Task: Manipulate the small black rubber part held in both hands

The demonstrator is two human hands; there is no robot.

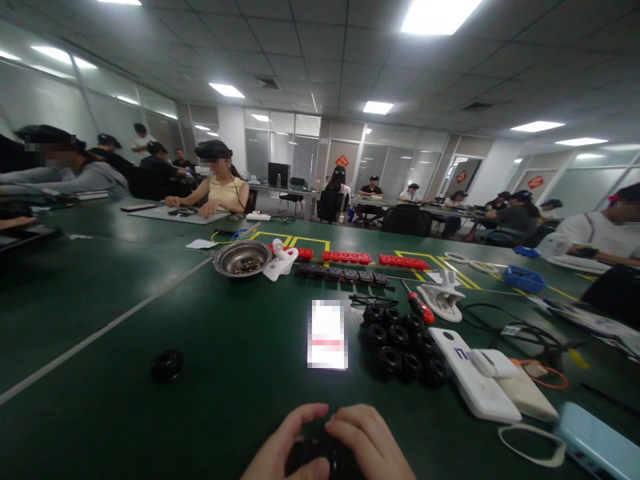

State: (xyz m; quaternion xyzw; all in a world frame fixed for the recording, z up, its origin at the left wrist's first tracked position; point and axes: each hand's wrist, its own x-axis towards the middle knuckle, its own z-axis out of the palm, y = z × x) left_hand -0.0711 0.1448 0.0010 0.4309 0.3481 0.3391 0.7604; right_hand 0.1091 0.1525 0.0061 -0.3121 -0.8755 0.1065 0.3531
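At the bottom centre, my left hand (283,443) and my right hand (367,440) are wrapped round a dark round object (317,450), which looks like one of the black wheels. The fingers of both hands curve over it, and its lower part is cut off by the frame's edge. Ahead of my hands lies a bright white rectangle (327,335), its content blurred out. Several black wheels (397,333) are grouped to the right of it. A single black wheel (167,365) rests on the green table at the left.
A metal bowl (243,259) with small parts, red strips (347,257), black blocks (345,275), a red screwdriver (420,307) and a white stand (443,297) lie farther back. White devices (475,377) and a light blue box (600,443) are at right. People sit beyond the table (100,280).
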